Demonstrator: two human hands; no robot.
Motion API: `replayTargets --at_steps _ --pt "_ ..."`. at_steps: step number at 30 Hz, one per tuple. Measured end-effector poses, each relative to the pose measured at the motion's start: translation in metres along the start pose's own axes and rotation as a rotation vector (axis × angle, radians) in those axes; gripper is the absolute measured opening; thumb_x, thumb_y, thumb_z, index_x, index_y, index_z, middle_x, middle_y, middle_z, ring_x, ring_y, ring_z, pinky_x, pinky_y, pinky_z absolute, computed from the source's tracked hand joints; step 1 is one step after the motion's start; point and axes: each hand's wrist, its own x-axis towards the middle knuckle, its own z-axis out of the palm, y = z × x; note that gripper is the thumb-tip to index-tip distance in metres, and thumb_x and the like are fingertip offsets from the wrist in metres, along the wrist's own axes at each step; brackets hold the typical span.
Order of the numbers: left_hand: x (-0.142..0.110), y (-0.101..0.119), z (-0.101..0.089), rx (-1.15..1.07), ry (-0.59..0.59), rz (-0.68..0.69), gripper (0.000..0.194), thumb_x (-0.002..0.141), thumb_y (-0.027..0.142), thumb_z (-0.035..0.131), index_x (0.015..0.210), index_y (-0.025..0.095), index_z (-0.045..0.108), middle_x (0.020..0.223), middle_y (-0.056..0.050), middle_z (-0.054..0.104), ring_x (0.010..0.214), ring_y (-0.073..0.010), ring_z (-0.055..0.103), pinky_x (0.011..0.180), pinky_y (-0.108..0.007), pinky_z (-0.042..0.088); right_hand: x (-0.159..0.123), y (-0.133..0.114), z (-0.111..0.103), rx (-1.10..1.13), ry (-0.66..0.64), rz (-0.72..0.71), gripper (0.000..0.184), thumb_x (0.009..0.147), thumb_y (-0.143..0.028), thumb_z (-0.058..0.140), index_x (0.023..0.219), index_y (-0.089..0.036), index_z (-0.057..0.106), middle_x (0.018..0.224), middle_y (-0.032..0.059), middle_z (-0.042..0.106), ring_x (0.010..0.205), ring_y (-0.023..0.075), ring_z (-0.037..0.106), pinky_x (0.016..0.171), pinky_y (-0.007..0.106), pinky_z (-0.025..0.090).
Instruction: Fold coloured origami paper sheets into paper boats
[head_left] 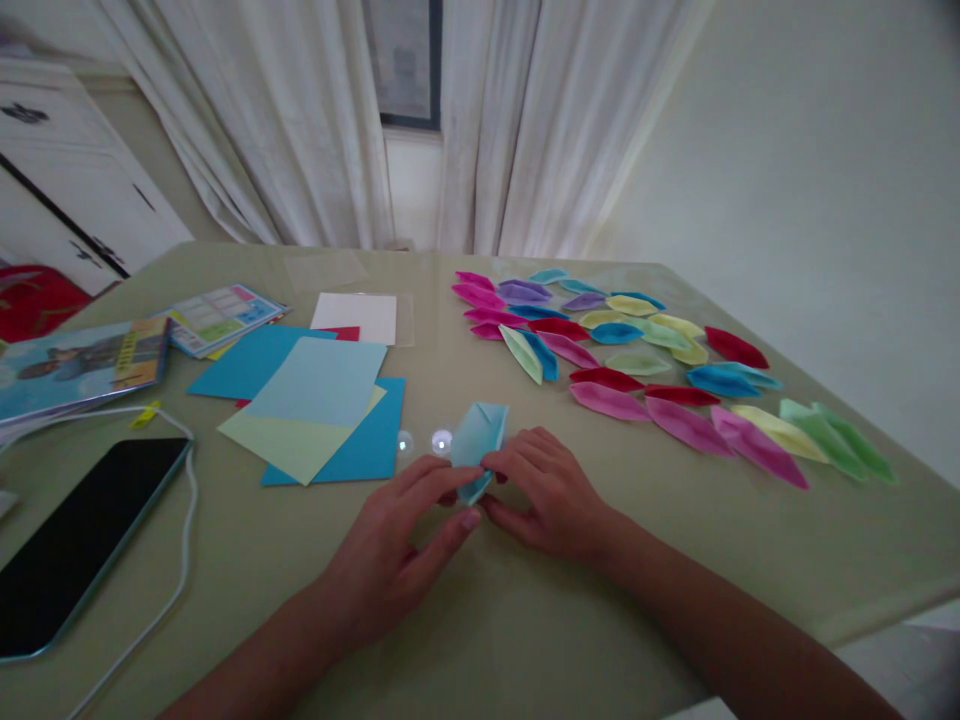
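A light blue folded paper piece (478, 440) rests on the olive table (525, 620) near the front middle. My left hand (390, 555) pinches its lower edge with thumb and fingers. My right hand (544, 495) presses and grips the same piece from the right, fingers curled over it. Both hands meet at the paper's lower tip.
Several folded paper boats (637, 365) in pink, red, blue, yellow and green lie spread at the right. A stack of flat coloured sheets (315, 410) lies left of my hands. A dark tablet (82, 545) with a white cable (176, 560) and booklets (82, 365) sit at far left.
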Motion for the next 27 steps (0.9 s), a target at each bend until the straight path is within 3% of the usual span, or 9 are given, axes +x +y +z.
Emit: replayTargets --at_steps 3,6,9,14,19,27 --pt "0.001 -0.008 -0.007 -0.108 0.017 -0.141 0.052 0.109 0.032 0.051 0.160 0.033 0.038 0.118 -0.006 0.072 0.093 -0.0180 0.076 0.089 -0.034 0.061 0.001 0.003 -0.001 0.069 -0.024 0.083 0.012 0.091 -0.021 0.066 0.102 -0.018 0.064 0.093 0.0085 0.070 0.081 0.0243 0.061 0.075 0.038 0.046" --pt "0.006 -0.018 -0.015 -0.139 0.080 -0.268 0.053 0.110 0.035 0.046 0.161 0.032 0.033 0.109 -0.005 0.072 0.088 -0.0189 0.077 0.084 -0.035 0.063 0.000 0.005 -0.001 0.202 -0.049 0.135 0.022 0.085 -0.011 0.065 0.105 -0.020 0.066 0.107 0.0093 0.072 0.093 0.0245 0.066 0.082 0.037 0.050" --pt "0.010 -0.024 -0.022 -0.131 0.003 -0.291 0.044 0.110 0.036 0.046 0.153 0.030 0.042 0.099 -0.003 0.073 0.086 -0.0199 0.078 0.082 -0.035 0.064 -0.001 0.007 -0.001 0.295 -0.029 0.188 0.030 0.088 -0.006 0.062 0.112 -0.022 0.070 0.117 0.0089 0.071 0.105 0.0236 0.068 0.090 0.036 0.053" --pt "0.011 -0.031 -0.028 -0.206 -0.067 -0.290 0.029 0.109 0.039 0.048 0.135 0.027 0.050 0.097 -0.003 0.076 0.086 -0.0204 0.080 0.079 -0.032 0.063 0.001 0.012 -0.002 0.390 0.035 0.244 0.034 0.093 -0.003 0.061 0.116 -0.024 0.074 0.118 0.0085 0.071 0.109 0.0209 0.070 0.095 0.034 0.056" --pt "0.012 -0.036 -0.032 -0.197 -0.084 -0.243 0.036 0.111 0.039 0.044 0.145 0.027 0.048 0.098 -0.004 0.080 0.089 -0.0200 0.080 0.080 -0.032 0.063 0.005 0.013 -0.004 0.464 0.086 0.301 0.029 0.096 -0.005 0.062 0.112 -0.024 0.077 0.115 0.0071 0.072 0.106 0.0197 0.071 0.095 0.033 0.056" --pt "0.014 -0.034 -0.036 0.031 -0.079 -0.094 0.042 0.111 0.029 0.040 0.151 0.029 0.052 0.105 -0.004 0.083 0.087 -0.0177 0.079 0.087 -0.033 0.063 0.006 0.015 -0.004 0.515 0.108 0.362 0.028 0.095 -0.005 0.060 0.109 -0.023 0.078 0.113 0.0077 0.074 0.102 0.0203 0.073 0.091 0.035 0.057"
